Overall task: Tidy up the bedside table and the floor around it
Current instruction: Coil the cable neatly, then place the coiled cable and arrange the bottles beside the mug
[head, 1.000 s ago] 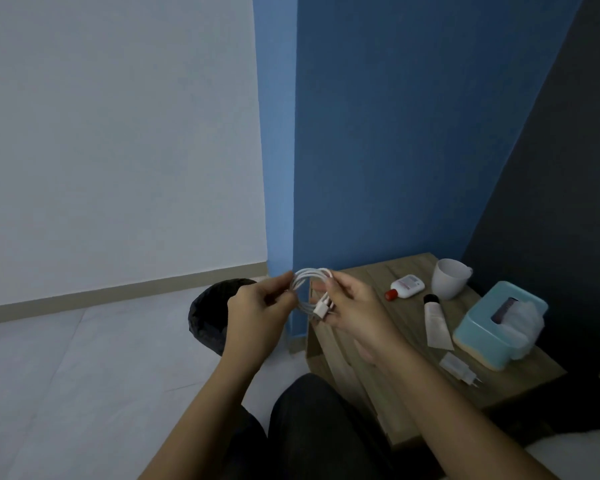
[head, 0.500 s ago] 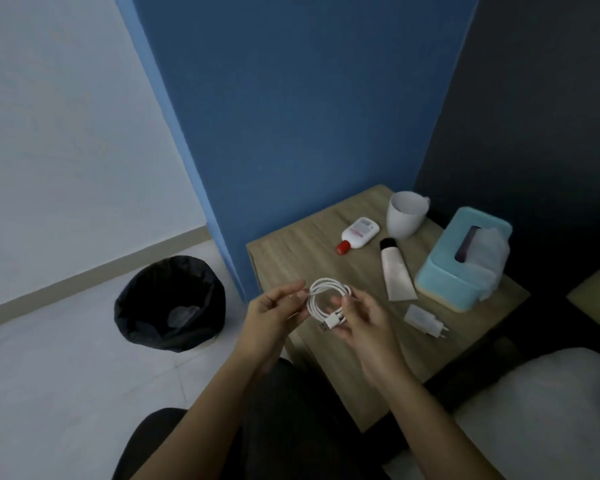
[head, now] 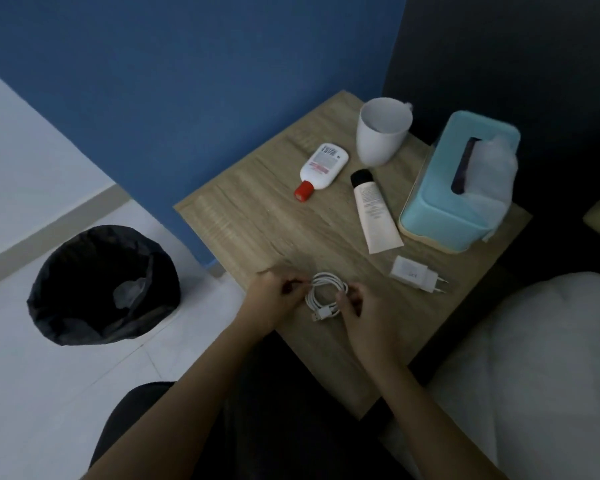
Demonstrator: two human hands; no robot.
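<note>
Left hand (head: pixel 274 303) and right hand (head: pixel 361 308) met low over the near corner of the bedside table (head: pixel 257 233). Each pinched one side of a coiled white cable (head: pixel 326 294) with curled fingers, the left on the loops' left edge and the right on their right edge. The coil lay at or just above the wood; whether it touched could not be told. Its two connector ends stuck out loose from the bottom of the loops, toward the person.

The step in hand looked like setting the wound cable down neatly. To do it well, the loops wanted laying flat with both pinches holding them stacked. Each side could then be let go in turn, so that the springy cable did not fan open. The loose ends were the likely trouble, and tucking them through the coil would help it hold. A sensible spot was just beside the charger plug (head: pixel 414 273), which lay near the coil on its right, prongs pointing away from it.

Farther back a pale tube (head: pixel 374 213) lay just beside a light blue tissue box (head: pixel 440 202). Behind them were a red-capped white bottle (head: pixel 323 166) on its side and an upright white mug (head: pixel 381 136). Off to the left a black-lined bin (head: pixel 84 271) stood on the floor (head: pixel 66 382), well apart from the coil.
</note>
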